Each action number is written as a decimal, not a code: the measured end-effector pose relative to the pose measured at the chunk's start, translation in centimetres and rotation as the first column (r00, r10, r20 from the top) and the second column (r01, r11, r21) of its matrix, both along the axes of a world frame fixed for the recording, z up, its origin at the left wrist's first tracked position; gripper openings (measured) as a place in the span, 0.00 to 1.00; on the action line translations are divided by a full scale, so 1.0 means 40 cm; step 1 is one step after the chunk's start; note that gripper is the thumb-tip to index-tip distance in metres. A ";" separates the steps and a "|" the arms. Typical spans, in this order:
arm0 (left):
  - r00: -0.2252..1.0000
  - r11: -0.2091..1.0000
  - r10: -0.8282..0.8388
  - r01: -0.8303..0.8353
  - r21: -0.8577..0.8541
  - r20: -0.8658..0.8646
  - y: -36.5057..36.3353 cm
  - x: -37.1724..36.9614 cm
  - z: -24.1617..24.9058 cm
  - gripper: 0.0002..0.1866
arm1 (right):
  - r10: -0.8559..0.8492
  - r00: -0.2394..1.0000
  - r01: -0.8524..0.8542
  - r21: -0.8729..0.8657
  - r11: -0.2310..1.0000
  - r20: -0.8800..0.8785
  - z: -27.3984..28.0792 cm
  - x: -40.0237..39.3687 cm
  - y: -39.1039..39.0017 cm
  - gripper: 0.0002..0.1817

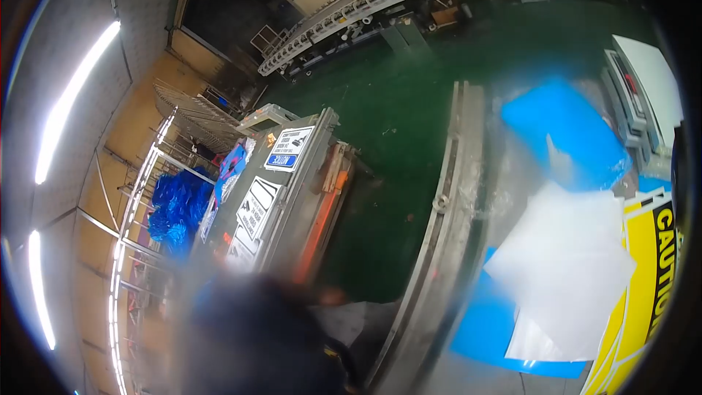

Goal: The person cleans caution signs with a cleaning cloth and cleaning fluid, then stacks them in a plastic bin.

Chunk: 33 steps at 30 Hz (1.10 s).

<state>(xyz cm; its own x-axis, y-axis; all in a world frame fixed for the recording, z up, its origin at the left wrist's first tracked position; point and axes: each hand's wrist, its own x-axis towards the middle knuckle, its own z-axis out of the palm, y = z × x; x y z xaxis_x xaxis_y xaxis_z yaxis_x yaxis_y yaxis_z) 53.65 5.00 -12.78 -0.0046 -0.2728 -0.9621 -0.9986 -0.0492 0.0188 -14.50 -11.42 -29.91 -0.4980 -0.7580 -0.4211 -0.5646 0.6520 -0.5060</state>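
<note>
Neither my left hand nor my right hand can be made out. On the table at the right, overlapping white sheets (567, 271) lie partly over a blue sheet (479, 329). Beside them is a stack of yellow signs (638, 285) lettered "CAUTION". Another glossy blue sheet (552, 121) lies farther up the same table, blurred in places. A dark blurred shape (263, 340), seemingly a person in dark clothing, fills the lower middle. At its edge shows a small skin-toned blur (333, 296), too smeared to identify.
A long metal rail (446, 205) edges the right table. Across the green floor (387, 183) stands another table carrying a blue-and-white "NOTICE" sign (289, 150) and video surveillance signs (256, 208). Blue plastic (175, 208) is heaped behind it. A long white machine (336, 18) stands at the back.
</note>
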 end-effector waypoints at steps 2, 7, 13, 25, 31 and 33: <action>0.993 0.993 0.112 -0.114 -0.036 -0.048 -0.026 -0.063 0.016 0.35 | 0.005 1.000 -0.005 -0.008 1.000 0.011 -0.004 -0.003 0.020 0.30; 0.999 0.962 0.036 -0.032 -0.270 0.012 -0.087 -0.335 0.222 0.36 | 0.051 0.998 -0.049 -0.045 0.998 0.042 -0.004 0.004 0.080 0.30; 0.998 0.939 -0.021 -0.004 -0.343 -0.068 -0.162 -0.449 0.202 0.38 | 0.113 0.992 -0.108 -0.078 0.991 0.059 0.035 0.029 0.156 0.31; 0.992 0.751 -0.012 -0.076 -0.656 -0.129 -0.111 -0.468 0.157 0.37 | 0.263 0.965 -0.259 -0.115 0.959 0.021 0.063 0.115 0.301 0.33; 0.980 0.692 -0.035 -0.118 -0.712 -0.196 -0.105 -0.472 0.159 0.33 | 0.325 0.946 -0.324 -0.116 0.939 -0.016 0.052 0.165 0.403 0.33; 0.977 0.676 0.000 -0.156 -0.720 -0.211 -0.095 -0.479 0.159 0.29 | 0.332 0.943 -0.331 -0.119 0.936 -0.011 0.050 0.167 0.455 0.34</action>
<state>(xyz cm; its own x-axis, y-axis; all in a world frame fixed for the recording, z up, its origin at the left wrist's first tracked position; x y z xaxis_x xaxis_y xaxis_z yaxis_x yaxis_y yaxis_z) 34.51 1.19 -6.43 -0.0993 -0.8932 -0.4386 -0.9657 -0.0197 0.2588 -7.81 6.80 -27.92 -0.2062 -0.9238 -0.3225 -0.7334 0.3641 -0.5740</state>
